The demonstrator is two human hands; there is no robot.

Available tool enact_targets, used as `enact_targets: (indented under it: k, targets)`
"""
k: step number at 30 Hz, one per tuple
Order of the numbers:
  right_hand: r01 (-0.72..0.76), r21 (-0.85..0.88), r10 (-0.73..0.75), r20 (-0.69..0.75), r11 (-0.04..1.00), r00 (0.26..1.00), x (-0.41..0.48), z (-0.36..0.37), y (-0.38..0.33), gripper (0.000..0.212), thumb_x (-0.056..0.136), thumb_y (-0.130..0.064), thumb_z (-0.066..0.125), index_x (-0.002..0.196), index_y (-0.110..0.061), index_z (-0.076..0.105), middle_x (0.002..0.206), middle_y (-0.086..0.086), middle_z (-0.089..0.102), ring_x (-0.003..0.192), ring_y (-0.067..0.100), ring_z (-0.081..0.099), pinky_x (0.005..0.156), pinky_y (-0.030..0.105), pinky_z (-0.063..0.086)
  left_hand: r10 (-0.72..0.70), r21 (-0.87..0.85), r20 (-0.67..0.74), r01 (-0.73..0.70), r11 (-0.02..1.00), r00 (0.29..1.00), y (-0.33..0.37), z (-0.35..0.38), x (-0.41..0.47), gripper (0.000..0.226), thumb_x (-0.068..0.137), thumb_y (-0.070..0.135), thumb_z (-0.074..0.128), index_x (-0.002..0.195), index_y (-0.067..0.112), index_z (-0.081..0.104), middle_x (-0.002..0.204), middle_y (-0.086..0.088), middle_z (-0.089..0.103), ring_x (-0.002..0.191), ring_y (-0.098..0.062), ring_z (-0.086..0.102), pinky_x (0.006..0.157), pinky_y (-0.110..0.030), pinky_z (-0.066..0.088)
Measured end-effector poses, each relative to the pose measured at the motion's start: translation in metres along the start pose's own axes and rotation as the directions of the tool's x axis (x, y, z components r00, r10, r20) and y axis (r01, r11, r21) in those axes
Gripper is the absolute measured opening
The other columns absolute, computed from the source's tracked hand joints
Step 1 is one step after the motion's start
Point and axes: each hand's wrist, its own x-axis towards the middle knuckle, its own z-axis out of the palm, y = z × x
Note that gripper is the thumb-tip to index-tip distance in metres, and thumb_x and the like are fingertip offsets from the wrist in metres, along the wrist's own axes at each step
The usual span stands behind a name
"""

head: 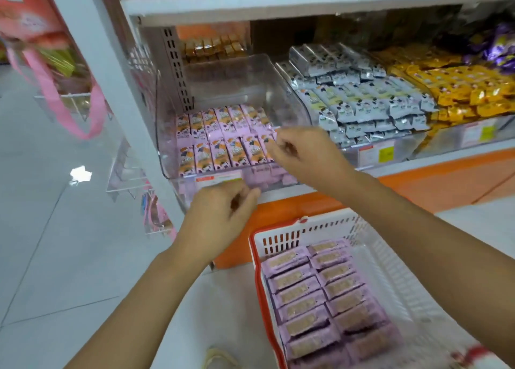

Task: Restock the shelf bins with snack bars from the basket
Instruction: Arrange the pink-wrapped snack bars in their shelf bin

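A clear plastic bin (164,134) on the lower shelf holds two rows of pink snack bars (223,145) standing side by side. My right hand (303,156) is over the bin's right front corner, fingers loosely curled, fingertips at the rightmost bar of the front row; I see nothing gripped in it. My left hand (223,215) hovers in front of the bin's front wall by the price label, fingers loosely curled and empty. On the floor below stands a white basket with a red rim (257,285), holding two columns of pink bars (320,299) lying flat.
Right of the pink bin lie bins of grey-white bars (362,98), yellow packs (459,84) and purple packs (498,48). Gold-wrapped sweets (214,48) sit behind. An orange shelf base (418,187) runs below. A white post (111,89) and a hanging pink bag (55,62) are at left.
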Motion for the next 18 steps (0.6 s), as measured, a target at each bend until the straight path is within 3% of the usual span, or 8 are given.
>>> enact_targets:
  k: [2, 5, 9, 11, 12, 14, 18]
  targets:
    - [-0.052, -0.004, 0.052, 0.113, 0.999, 0.992, -0.048, 0.0, 0.014, 0.036, 0.092, -0.022, 0.059, 0.062, -0.018, 0.039, 0.053, -0.01, 0.034, 0.049, 0.003, 0.032, 0.05, 0.017, 0.026, -0.039, 0.11, 0.212, 0.015, 0.994, 0.976, -0.001, 0.019, -0.009, 0.036, 0.091, 0.043, 0.046, 0.071, 0.016, 0.061, 0.057, 0.005, 0.054, 0.056, -0.009, 0.049, 0.054, -0.025, 0.036]
    - [-0.207, -0.074, 0.22, 0.307, 0.976, 0.926, -0.123, 0.015, 0.05, 0.036, 0.093, -0.028, 0.06, 0.062, -0.02, 0.043, 0.054, -0.008, 0.038, 0.049, 0.003, 0.038, 0.049, 0.015, 0.024, -0.086, 0.219, 0.523, -0.036, 0.975, 0.848, -0.005, 0.054, -0.025, 0.022, 0.093, 0.027, 0.051, 0.085, 0.012, 0.066, 0.078, -0.002, 0.068, 0.074, -0.021, 0.061, 0.065, -0.032, 0.046]
    - [-0.495, -0.184, 0.513, 0.513, 0.849, 0.689, -0.218, 0.042, 0.1, 0.021, 0.09, -0.022, 0.062, 0.075, -0.007, 0.062, 0.072, 0.005, 0.062, 0.07, 0.019, 0.06, 0.069, 0.028, 0.046, -0.212, 0.337, 0.747, -0.084, 0.938, 0.63, -0.005, 0.092, -0.044, 0.029, 0.096, 0.027, 0.048, 0.107, 0.005, 0.065, 0.108, -0.013, 0.066, 0.097, -0.026, 0.061, 0.079, -0.031, 0.049]
    - [-0.578, -0.227, 0.591, 0.557, 0.784, 0.584, -0.246, 0.048, 0.109, 0.013, 0.089, -0.024, 0.064, 0.096, -0.013, 0.066, 0.093, -0.001, 0.064, 0.088, 0.015, 0.061, 0.079, 0.022, 0.045, -0.288, 0.406, 0.795, -0.115, 0.907, 0.533, -0.004, 0.101, -0.05, 0.037, 0.097, 0.03, 0.047, 0.12, 0.003, 0.059, 0.121, -0.014, 0.059, 0.109, -0.028, 0.056, 0.089, -0.033, 0.048]
    - [-0.601, -0.247, 0.617, 0.564, 0.76, 0.548, -0.254, 0.052, 0.112, 0.021, 0.09, -0.026, 0.065, 0.108, -0.015, 0.064, 0.104, -0.003, 0.062, 0.096, 0.014, 0.06, 0.083, 0.02, 0.044, -0.319, 0.431, 0.807, -0.127, 0.893, 0.497, -0.003, 0.104, -0.052, 0.038, 0.098, 0.03, 0.046, 0.123, 0.003, 0.056, 0.125, -0.014, 0.056, 0.112, -0.028, 0.054, 0.091, -0.033, 0.047]
    - [-0.594, -0.268, 0.62, 0.578, 0.758, 0.531, -0.259, 0.06, 0.116, 0.039, 0.091, -0.028, 0.063, 0.127, -0.018, 0.055, 0.124, -0.004, 0.055, 0.112, 0.015, 0.057, 0.093, 0.022, 0.042, -0.343, 0.46, 0.802, -0.138, 0.877, 0.49, -0.002, 0.107, -0.052, 0.035, 0.099, 0.027, 0.044, 0.125, 0.004, 0.052, 0.127, -0.014, 0.054, 0.114, -0.028, 0.052, 0.088, -0.029, 0.042]
    - [-0.475, -0.254, 0.523, 0.595, 0.842, 0.61, -0.237, 0.089, 0.118, 0.054, 0.093, -0.019, 0.057, 0.144, -0.022, 0.038, 0.146, -0.004, 0.04, 0.133, 0.015, 0.039, 0.105, 0.022, 0.032, -0.352, 0.46, 0.756, -0.066, 0.885, 0.552, -0.005, 0.11, -0.043, 0.036, 0.099, 0.025, 0.045, 0.131, 0.008, 0.046, 0.127, -0.012, 0.053, 0.113, -0.026, 0.053, 0.082, -0.025, 0.04]
